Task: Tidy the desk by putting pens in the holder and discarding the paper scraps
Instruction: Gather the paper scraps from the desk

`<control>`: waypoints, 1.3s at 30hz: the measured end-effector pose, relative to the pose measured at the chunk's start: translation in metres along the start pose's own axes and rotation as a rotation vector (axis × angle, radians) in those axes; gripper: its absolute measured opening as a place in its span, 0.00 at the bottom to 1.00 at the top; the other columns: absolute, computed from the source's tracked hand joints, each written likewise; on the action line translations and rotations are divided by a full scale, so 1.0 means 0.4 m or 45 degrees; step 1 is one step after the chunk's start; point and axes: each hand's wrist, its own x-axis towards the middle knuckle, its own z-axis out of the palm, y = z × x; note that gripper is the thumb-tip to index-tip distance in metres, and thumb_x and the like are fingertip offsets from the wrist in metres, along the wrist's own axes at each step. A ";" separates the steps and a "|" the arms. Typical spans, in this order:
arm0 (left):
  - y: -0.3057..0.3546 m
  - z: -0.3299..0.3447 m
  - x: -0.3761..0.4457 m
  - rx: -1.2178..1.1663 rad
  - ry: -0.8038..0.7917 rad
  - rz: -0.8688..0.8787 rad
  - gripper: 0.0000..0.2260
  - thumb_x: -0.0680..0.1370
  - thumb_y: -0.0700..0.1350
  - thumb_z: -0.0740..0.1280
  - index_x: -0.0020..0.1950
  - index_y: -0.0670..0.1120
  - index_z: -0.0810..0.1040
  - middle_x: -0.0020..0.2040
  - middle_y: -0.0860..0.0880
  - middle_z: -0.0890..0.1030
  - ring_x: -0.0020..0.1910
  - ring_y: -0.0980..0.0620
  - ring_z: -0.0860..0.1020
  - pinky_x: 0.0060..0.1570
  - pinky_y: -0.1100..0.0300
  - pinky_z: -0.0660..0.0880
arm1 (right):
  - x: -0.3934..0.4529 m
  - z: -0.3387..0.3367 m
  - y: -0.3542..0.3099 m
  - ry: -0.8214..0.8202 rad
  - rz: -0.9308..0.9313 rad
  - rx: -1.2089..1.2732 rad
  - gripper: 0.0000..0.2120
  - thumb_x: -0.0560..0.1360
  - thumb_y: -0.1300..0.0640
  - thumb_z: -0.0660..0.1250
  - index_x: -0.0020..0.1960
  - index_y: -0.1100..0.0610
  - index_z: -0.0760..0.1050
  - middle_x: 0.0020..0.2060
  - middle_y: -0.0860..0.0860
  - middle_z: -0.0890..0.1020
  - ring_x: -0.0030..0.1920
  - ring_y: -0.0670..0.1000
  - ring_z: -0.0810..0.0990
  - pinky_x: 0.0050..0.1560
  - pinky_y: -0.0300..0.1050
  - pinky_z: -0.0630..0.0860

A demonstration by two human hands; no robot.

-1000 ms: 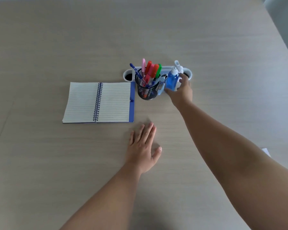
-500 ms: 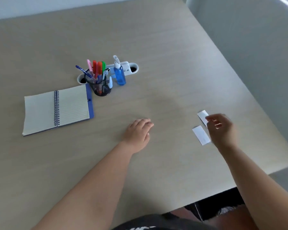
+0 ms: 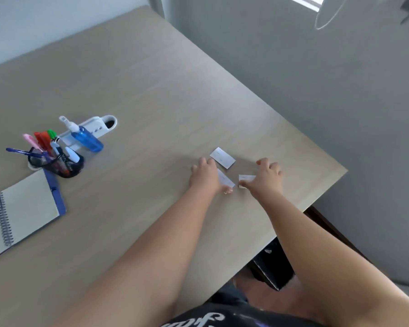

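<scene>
Three white paper scraps lie near the desk's right edge. The far scrap (image 3: pixel 222 158) lies free on the wood. My left hand (image 3: pixel 204 177) pinches the middle scrap (image 3: pixel 226 181) between thumb and fingers. My right hand (image 3: pixel 268 179) closes on the right scrap (image 3: pixel 246 178), which its fingers partly cover. At the far left, the black mesh pen holder (image 3: pixel 65 165) holds several coloured pens and markers (image 3: pixel 43 140).
A blue spray bottle (image 3: pixel 87 140) stands beside the holder, in front of a white desk socket strip (image 3: pixel 99 125). An open spiral notebook (image 3: pixel 24 208) lies at the left edge. The desk's right edge (image 3: pixel 321 197) runs close behind my right hand, above a dark object (image 3: pixel 272 267) on the floor.
The view has swung right. My right hand left the spray bottle and came to the scraps. My left hand slid right from the desk's middle onto the middle scrap.
</scene>
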 end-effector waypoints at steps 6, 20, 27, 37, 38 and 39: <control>0.014 -0.038 0.033 -0.068 -0.089 -0.107 0.29 0.61 0.51 0.80 0.57 0.45 0.74 0.60 0.46 0.69 0.56 0.44 0.75 0.48 0.54 0.75 | 0.018 -0.007 -0.003 -0.103 0.043 0.108 0.33 0.63 0.56 0.77 0.63 0.54 0.66 0.59 0.56 0.67 0.56 0.61 0.72 0.51 0.50 0.76; -0.018 -0.064 0.153 -0.175 -0.016 0.134 0.19 0.62 0.51 0.79 0.47 0.49 0.77 0.49 0.51 0.74 0.44 0.48 0.74 0.42 0.57 0.72 | 0.002 0.027 0.068 -0.159 -0.138 0.242 0.13 0.68 0.52 0.74 0.38 0.56 0.72 0.46 0.50 0.70 0.41 0.54 0.75 0.37 0.44 0.69; 0.026 -0.089 0.197 -0.064 0.004 0.267 0.27 0.59 0.48 0.82 0.52 0.48 0.73 0.56 0.52 0.69 0.54 0.49 0.72 0.46 0.56 0.71 | -0.010 0.036 0.076 -0.100 -0.176 0.311 0.17 0.69 0.55 0.73 0.30 0.50 0.65 0.44 0.50 0.71 0.41 0.55 0.75 0.37 0.46 0.71; 0.049 -0.098 0.212 -0.132 -0.139 0.237 0.21 0.59 0.38 0.83 0.45 0.46 0.77 0.61 0.45 0.71 0.48 0.47 0.75 0.30 0.64 0.69 | -0.013 0.043 0.084 -0.061 -0.224 0.291 0.14 0.68 0.52 0.74 0.36 0.55 0.69 0.43 0.51 0.73 0.41 0.54 0.74 0.39 0.47 0.71; 0.052 -0.101 0.210 -0.086 -0.111 0.268 0.21 0.59 0.39 0.83 0.45 0.45 0.77 0.60 0.45 0.70 0.51 0.46 0.75 0.29 0.65 0.65 | -0.014 0.043 0.085 -0.053 -0.228 0.301 0.14 0.68 0.52 0.74 0.35 0.55 0.69 0.43 0.51 0.73 0.42 0.54 0.73 0.39 0.47 0.70; 0.056 -0.105 0.206 -0.043 -0.099 0.297 0.21 0.58 0.41 0.83 0.45 0.45 0.77 0.56 0.46 0.70 0.51 0.46 0.74 0.29 0.65 0.63 | -0.015 0.043 0.085 -0.044 -0.232 0.313 0.14 0.68 0.53 0.74 0.35 0.55 0.69 0.43 0.51 0.73 0.42 0.54 0.73 0.39 0.47 0.70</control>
